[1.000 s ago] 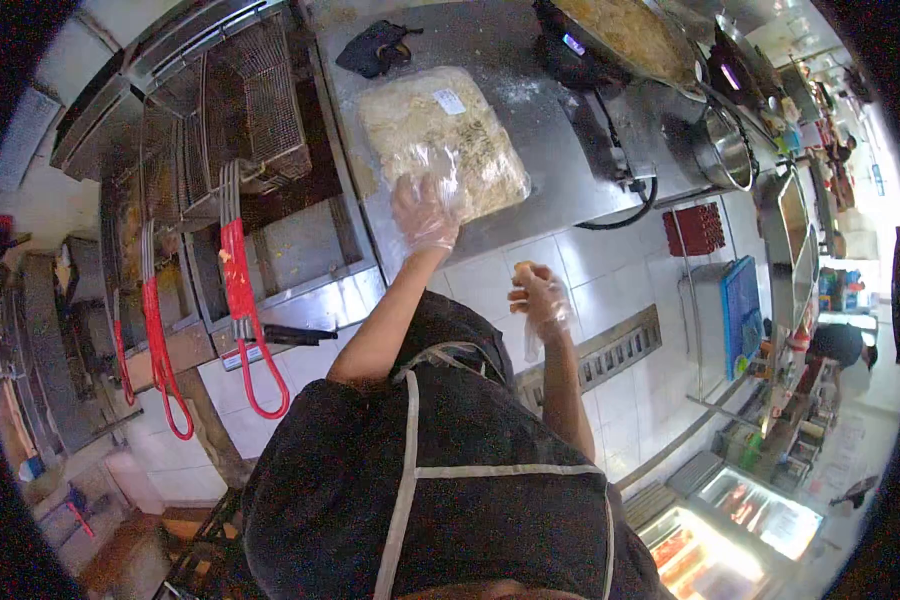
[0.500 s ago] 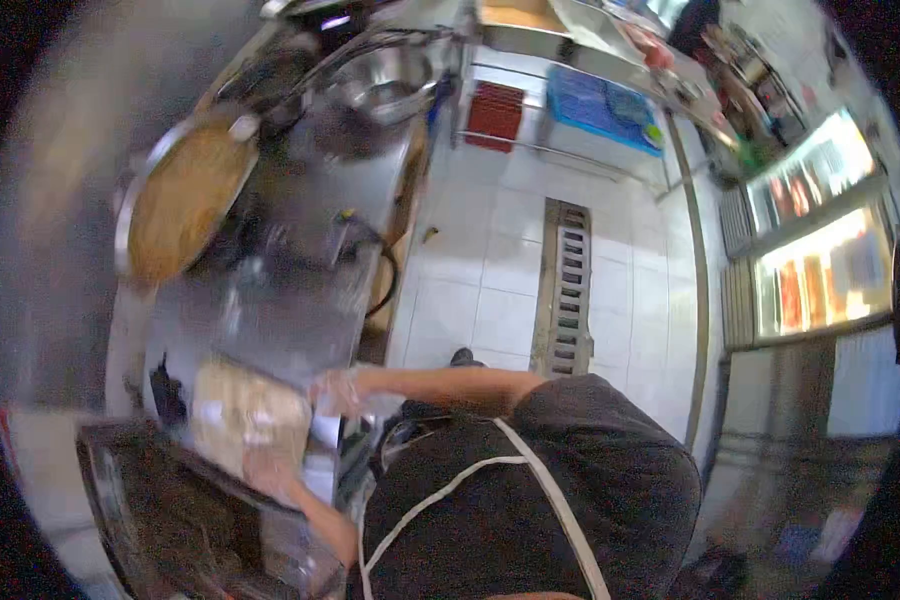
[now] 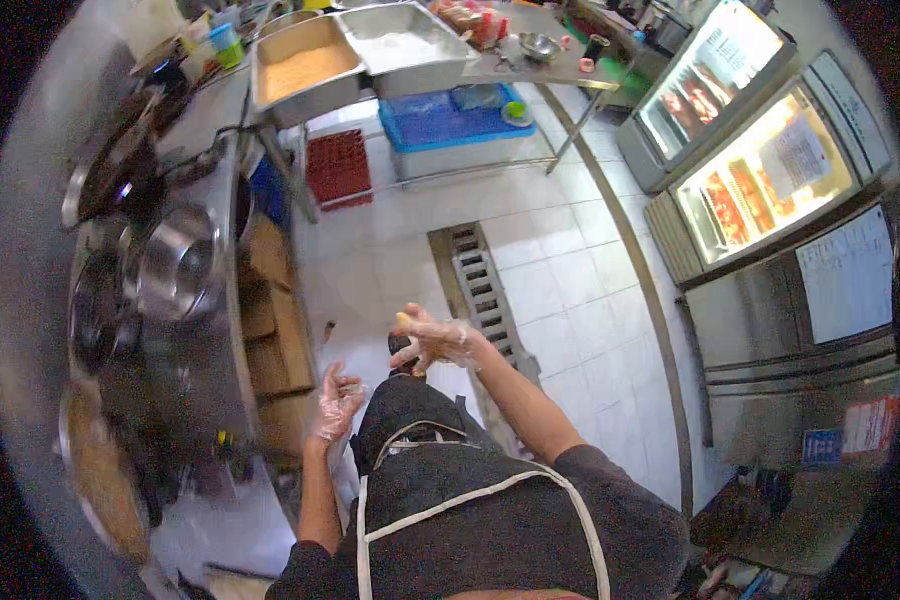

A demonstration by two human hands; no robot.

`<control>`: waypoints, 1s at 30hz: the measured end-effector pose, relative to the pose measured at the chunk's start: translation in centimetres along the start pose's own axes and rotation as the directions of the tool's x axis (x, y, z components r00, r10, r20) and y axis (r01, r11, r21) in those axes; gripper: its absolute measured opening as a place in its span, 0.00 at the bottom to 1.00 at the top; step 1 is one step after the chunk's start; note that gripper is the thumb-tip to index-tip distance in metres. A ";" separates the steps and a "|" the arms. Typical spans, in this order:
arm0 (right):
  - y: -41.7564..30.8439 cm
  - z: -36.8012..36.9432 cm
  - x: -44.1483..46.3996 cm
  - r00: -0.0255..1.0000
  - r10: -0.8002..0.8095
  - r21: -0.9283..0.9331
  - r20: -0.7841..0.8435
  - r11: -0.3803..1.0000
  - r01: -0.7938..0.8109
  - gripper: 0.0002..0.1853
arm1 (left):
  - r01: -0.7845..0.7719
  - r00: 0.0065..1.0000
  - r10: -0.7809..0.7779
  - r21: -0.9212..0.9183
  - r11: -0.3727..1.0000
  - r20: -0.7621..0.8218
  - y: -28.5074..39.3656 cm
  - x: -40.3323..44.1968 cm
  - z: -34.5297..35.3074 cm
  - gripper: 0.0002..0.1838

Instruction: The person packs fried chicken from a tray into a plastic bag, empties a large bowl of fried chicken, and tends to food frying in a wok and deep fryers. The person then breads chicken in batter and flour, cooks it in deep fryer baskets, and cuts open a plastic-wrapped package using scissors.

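Note:
My left hand [image 3: 337, 402] and my right hand [image 3: 435, 340] are both in thin clear plastic gloves, raised in front of my apron [image 3: 470, 535] over the floor. The left one holds nothing and has loosely bent fingers that stand apart. Spread and slightly curled, the fingers of the right hand also hold nothing that I can make out. A pale yellowish patch shows at one right fingertip; I cannot tell what it is. Neither hand touches a surface.
To the left runs a metal counter with a steel bowl [image 3: 178, 262] and a round pan of brown food [image 3: 100, 475]. Ahead are a tray of orange-brown crumbs [image 3: 305, 62], a tray of white powder [image 3: 395, 42], a blue-lidded tub [image 3: 450, 125] and a red crate [image 3: 338, 168]. Lit fridges [image 3: 760, 180] stand right.
Both hands have left the tray of pale food on the left counter and are now up over the floor. My view has turned right, toward the trays and fridges.

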State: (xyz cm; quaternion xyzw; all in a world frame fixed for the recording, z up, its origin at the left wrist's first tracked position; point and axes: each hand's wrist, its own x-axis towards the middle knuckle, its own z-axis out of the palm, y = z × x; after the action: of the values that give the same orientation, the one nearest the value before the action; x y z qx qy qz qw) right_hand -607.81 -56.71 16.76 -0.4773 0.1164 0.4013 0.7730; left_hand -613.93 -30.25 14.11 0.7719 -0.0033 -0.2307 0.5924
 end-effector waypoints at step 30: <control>-65.4 -63.4 28.7 0.647 -0.674 -0.934 -0.356 0.236 -0.267 0.29 | 0.597 0.522 -0.700 -0.378 0.708 -0.488 11.1 37.6 25.6 0.28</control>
State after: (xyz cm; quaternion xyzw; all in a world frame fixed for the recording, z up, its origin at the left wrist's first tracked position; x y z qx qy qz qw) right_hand -528.39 -109.33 9.92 -0.9636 0.0708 0.0405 0.2547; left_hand -586.56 -67.42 6.08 0.6959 0.4914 -0.1778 0.4925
